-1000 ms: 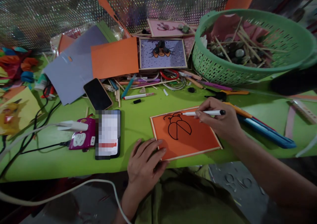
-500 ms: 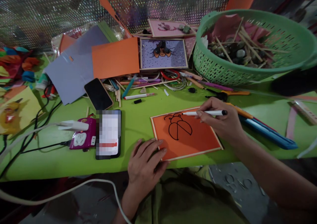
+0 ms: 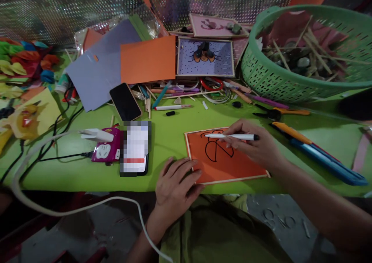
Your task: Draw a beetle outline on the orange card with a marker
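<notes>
R hand (image 3: 252,143) has white marker (image 3: 241,137) pinched btwn thumb & fingers, tip aimed L over head end of blk-line bug drawing (image 3: 215,150) on orange card (image 3: 232,170); can't tell if tip touches. Card has pale strip border, lies flat on green desk (image 3: 167,146) nr front edge. L hand (image 3: 174,185) palm down, fingers slightly spread, tips resting on card's L border, nothing gripped. L of it: lit phone (image 3: 136,148) w/ pixelated screen, just beside pink power socket (image 3: 103,150); dark phone (image 3: 126,102) behind. Blk cap (image 3: 170,113) on desk, behind card & to L. R of card: blue/orange tool (image 3: 328,158). At back: purple framed pic (image 3: 186,65) w/ bug, next to orange sheet (image 3: 148,59); green basket (image 3: 276,79) w/ sticks etc., back R.
</notes>
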Available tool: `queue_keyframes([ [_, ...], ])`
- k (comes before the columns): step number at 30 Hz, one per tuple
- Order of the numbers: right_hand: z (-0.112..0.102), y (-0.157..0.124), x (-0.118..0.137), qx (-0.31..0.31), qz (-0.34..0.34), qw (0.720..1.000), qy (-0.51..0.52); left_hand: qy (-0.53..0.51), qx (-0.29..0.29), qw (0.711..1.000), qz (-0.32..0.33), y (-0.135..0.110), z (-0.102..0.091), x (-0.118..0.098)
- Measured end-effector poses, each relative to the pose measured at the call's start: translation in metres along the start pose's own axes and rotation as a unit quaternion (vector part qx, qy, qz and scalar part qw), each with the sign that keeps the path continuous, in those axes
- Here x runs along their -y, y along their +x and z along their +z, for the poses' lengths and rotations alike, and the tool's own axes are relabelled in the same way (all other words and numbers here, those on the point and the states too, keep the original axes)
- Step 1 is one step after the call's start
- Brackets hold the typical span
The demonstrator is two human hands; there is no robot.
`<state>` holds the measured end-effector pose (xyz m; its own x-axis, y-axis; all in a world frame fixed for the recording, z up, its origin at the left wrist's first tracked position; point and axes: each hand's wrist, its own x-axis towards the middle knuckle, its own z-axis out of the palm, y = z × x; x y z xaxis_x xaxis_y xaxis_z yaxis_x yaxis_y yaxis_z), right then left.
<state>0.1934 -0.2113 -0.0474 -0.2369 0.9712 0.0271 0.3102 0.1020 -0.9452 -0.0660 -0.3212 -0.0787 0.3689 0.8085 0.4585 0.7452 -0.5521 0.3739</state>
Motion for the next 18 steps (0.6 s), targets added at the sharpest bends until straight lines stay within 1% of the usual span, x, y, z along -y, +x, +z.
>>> queue_keyframes([
  [4, 0.003, 0.0034, 0.0019, 0.023, 0.005, 1.0, -0.018, -0.004, -0.005, 1.0, -0.006, -0.0021, 0.0018, -0.0009],
  [13, 0.0028, 0.0038, 0.003, 0.043, 0.025, 0.998, -0.025, -0.007, -0.001, 1.0, -0.007, -0.0026, 0.0017, -0.0012],
  [16, 0.0021, 0.0027, -0.0002, 0.032, 0.017, 0.999, -0.013, -0.008, -0.003, 1.0, -0.01, -0.0024, 0.0022, -0.0012],
  [18, 0.0006, 0.001, -0.0036, 0.011, 0.015, 1.0, 0.012, -0.007, -0.004, 1.0, -0.011, -0.0023, 0.0023, -0.0013],
])
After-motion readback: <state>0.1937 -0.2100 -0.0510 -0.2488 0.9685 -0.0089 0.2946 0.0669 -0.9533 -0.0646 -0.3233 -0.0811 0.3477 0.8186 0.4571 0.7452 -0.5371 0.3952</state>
